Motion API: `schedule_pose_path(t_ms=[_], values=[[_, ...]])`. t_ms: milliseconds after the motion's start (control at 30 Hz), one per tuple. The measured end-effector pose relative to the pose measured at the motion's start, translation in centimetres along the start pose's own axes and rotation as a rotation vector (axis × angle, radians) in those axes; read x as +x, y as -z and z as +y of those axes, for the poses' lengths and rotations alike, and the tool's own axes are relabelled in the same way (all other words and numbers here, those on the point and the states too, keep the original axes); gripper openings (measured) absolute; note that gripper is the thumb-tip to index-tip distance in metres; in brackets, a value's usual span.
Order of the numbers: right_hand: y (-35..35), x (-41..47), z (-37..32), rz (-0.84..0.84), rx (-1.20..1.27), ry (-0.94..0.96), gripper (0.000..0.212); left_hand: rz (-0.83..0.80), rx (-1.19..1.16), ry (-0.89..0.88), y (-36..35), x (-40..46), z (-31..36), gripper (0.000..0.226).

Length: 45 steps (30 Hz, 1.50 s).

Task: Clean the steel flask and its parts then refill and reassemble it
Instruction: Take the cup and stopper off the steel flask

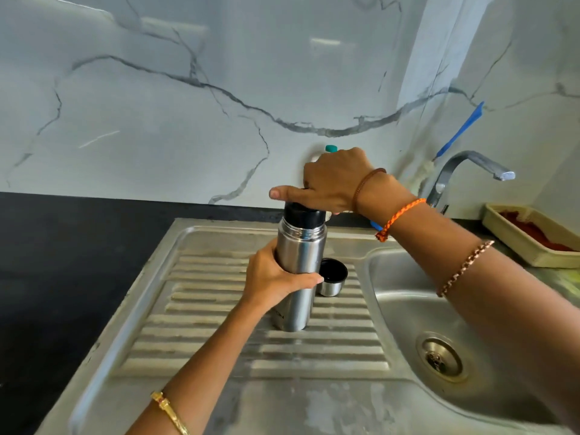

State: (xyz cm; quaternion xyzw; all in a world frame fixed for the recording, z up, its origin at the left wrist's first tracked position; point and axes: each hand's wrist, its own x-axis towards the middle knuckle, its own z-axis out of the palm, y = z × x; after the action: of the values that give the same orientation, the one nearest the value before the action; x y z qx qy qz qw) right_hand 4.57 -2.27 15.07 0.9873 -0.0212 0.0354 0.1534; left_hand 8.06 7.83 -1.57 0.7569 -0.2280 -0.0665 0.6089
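Marble wall (157, 89) rises behind the steel sink unit (219, 403), whose ribbed drainboard (194, 309) we work on, left of the basin (439, 324). We stand the steel flask (298, 277) upright there, our left hand (270, 277) wrapped around its body, our right hand (332, 183) curled over the black stopper (303, 216) at its mouth. The cup lid (331, 277) sits just right of the flask, still off. We judge the stopper is being turned; whether tightening or loosening, washed or refilled, we cannot tell.
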Motion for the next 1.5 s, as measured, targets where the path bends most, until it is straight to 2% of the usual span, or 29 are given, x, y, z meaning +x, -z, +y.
schedule_pose_path(t_ms=[233,367,433,500,533,600,667,833,900,1000,1100,1167,1367,1500], values=[[1.1,0.7,-0.2,-0.223,0.148,0.035,0.051,-0.005,-0.016,-0.026,0.2,-0.4,-0.3,0.062],[2.3,0.4,0.3,-0.328,0.288,0.184,0.038,-0.036,-0.008,-0.031,0.3,0.0,-0.2,0.059],[2.6,0.2,0.3,-0.293,0.413,0.219,0.039,-0.045,-0.01,-0.038,0.2,0.1,-0.4,0.058],[3.2,-0.1,0.3,-0.201,0.438,0.155,0.033,-0.05,-0.004,-0.033,0.2,0.2,-0.5,0.059],[3.4,-0.1,0.2,-0.175,0.37,0.075,0.041,-0.051,0.001,-0.029,0.4,0.3,-0.6,0.061],[3.4,-0.1,-0.3,-0.225,0.172,-0.121,0.07,-0.046,0.004,-0.031,0.7,0.4,-0.8,0.063],[2.2,0.0,-1.5,-0.33,0.115,-0.183,0.08,-0.04,0.006,-0.027,0.8,0.3,-1.0,0.062],[0.4,0.5,-1.2,-0.307,0.309,-0.131,0.063,-0.045,0.004,-0.058,0.8,-0.2,-1.0,0.058],[1.0,0.8,-0.9,-0.363,0.37,-0.108,0.057,-0.04,0.0,-0.052,0.8,0.0,-0.9,0.059],[2.5,0.9,-1.2,-0.44,0.298,0.01,0.05,-0.039,0.001,-0.027,0.7,0.1,-1.1,0.061],[3.5,0.7,-1.7,-0.354,0.066,0.158,0.053,-0.052,0.002,-0.015,0.5,0.2,-1.5,0.069],[3.5,0.7,-2.0,-0.317,0.028,0.183,0.054,-0.056,0.002,-0.023,0.6,0.3,-1.7,0.07],[3.2,-0.1,-1.0,-0.255,0.201,0.19,0.057,-0.061,-0.009,-0.016,0.8,0.4,-2.0,0.068],[3.0,-0.8,0.1,-0.155,0.357,0.223,0.058,-0.059,-0.002,-0.012,0.8,0.3,-1.9,0.059]])
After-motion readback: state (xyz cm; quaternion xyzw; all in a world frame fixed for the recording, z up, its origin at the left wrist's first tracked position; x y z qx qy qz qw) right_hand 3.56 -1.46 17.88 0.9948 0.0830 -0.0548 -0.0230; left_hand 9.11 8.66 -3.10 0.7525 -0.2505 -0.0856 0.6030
